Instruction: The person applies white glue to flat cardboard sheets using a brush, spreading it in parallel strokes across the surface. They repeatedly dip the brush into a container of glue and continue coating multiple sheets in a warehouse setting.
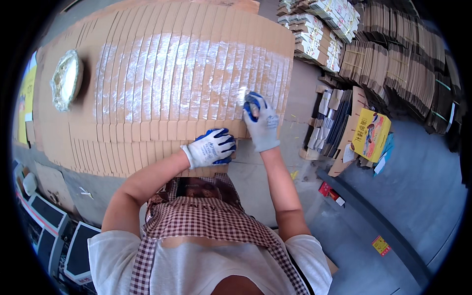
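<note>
Overlapping cardboard sheets (196, 24) lie fanned out in a row before me, a wet, shiny white coating smeared across their middle. My right hand (263, 123), in a white and blue work glove, is closed around a brush (243, 93). The brush's pale head touches the coated cardboard near the right end; most of the handle is hidden by my fingers. My left hand (210, 148), gloved the same way, lies flat on the near edge of the sheets with its fingers extended. A bowl (69, 81) with a whitish lining sits at the left end of the cardboard.
Bundled cardboard stacks (393, 59) and white printed cartons (317, 37) stand at the far right. Nearer on that side are upright flat sheets (332, 120) and a yellow box (369, 135). A dark rail (378, 221) crosses the floor. Black-and-white cases (51, 211) are at lower left.
</note>
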The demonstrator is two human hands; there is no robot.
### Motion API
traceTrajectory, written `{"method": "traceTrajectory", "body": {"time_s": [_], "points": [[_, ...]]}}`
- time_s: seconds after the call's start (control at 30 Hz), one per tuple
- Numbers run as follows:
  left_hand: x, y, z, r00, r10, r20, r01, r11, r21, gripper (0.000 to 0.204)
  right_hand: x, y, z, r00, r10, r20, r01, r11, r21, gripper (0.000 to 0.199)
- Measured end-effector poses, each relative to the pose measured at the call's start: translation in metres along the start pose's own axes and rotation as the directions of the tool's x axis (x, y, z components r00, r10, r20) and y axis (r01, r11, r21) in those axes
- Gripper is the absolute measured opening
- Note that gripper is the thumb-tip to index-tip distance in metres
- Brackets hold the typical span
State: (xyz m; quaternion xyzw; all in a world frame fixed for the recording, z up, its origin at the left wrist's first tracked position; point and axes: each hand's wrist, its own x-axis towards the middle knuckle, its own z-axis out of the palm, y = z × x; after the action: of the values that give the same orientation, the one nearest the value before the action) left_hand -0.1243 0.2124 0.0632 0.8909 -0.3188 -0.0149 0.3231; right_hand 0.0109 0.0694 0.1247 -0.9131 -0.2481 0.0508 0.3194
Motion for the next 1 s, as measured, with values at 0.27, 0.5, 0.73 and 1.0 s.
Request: {"method": "traceTrajectory", "body": {"time_s": [0.27,0.5,0.73,1.0], "points": [[-0.009,-0.01,0.021,0.997,-0.08,0.001,0.08,0.991,-0.11,0.023,-0.03,-0.028,0.012,0.94,-0.262,0.22,0.311,0.922,-0.229,0.057],[-0.009,-0.012,0.008,0.999,0.001,-0.041,-0.003,0.999,-0.05,0.015,-0.022,-0.005,0.013,0.981,-0.11,0.157,0.162,0.913,-0.375,0.049],[-0.018,-0.014,0.016,0.974,-0.128,-0.185,0.087,0.973,-0.214,0.014,-0.045,-0.035,0.036,0.874,-0.322,0.364,0.433,0.857,-0.281,0.045],[-0.021,-0.009,0.02,0.969,-0.178,-0.173,0.074,0.872,-0.484,0.016,-0.033,-0.058,0.035,0.876,-0.328,0.355,0.426,0.87,-0.248,0.052]]}}
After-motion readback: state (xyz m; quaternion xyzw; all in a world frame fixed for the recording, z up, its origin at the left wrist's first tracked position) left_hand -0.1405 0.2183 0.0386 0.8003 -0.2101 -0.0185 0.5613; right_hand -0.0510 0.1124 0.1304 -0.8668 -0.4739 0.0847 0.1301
